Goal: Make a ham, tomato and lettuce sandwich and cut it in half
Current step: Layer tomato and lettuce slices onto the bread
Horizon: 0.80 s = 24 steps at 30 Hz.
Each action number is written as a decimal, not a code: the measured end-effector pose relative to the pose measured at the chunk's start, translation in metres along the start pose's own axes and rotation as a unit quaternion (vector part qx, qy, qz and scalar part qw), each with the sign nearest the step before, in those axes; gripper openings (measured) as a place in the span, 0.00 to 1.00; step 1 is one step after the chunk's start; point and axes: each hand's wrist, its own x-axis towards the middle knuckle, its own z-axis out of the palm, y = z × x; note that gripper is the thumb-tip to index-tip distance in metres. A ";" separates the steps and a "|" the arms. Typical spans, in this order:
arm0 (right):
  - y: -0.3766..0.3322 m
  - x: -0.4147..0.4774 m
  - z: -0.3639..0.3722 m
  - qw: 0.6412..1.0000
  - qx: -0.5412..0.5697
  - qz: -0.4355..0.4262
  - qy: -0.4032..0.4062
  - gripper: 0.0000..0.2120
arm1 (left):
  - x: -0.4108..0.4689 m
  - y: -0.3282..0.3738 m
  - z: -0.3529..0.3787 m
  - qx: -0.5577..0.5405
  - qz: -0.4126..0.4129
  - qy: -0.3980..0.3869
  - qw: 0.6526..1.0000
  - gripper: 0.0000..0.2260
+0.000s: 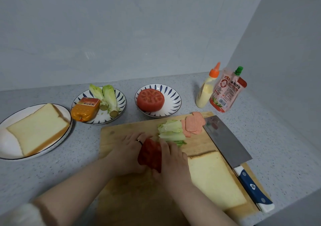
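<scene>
On the wooden cutting board (119,133), my left hand (128,149) and my right hand (172,161) hold red tomato slices (150,154) between them, fingers curled around the stack. Cut lettuce pieces (171,130) lie just beyond my hands, with pink ham slices (193,123) beside them. A bread slice (213,178) lies flat on the board's right part. A cleaver (225,140) with a blue handle rests along the board's right edge. The remaining cut tomato (150,100) sits on a patterned plate (173,102).
A white plate (10,138) at left carries more bread (37,128). A patterned plate (119,99) holds the ham package (86,108) and lettuce stalks (108,97). A mayonnaise bottle (205,90) and ketchup pouch (227,90) stand at the back right, near the wall corner.
</scene>
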 end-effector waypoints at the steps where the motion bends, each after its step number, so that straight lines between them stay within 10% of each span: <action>1: 0.000 0.000 -0.001 1.000 0.026 -0.003 0.003 0.36 | -0.002 -0.001 0.002 -0.011 -0.008 0.009 1.000 0.39; 8: 0.003 0.005 -0.015 0.932 0.319 0.167 0.041 0.20 | -0.012 -0.006 0.001 -0.112 -0.069 0.029 0.991 0.42; 24: 0.058 -0.003 -0.065 0.842 0.472 0.247 0.088 0.08 | -0.015 0.002 -0.009 -0.033 -0.069 -0.109 0.991 0.44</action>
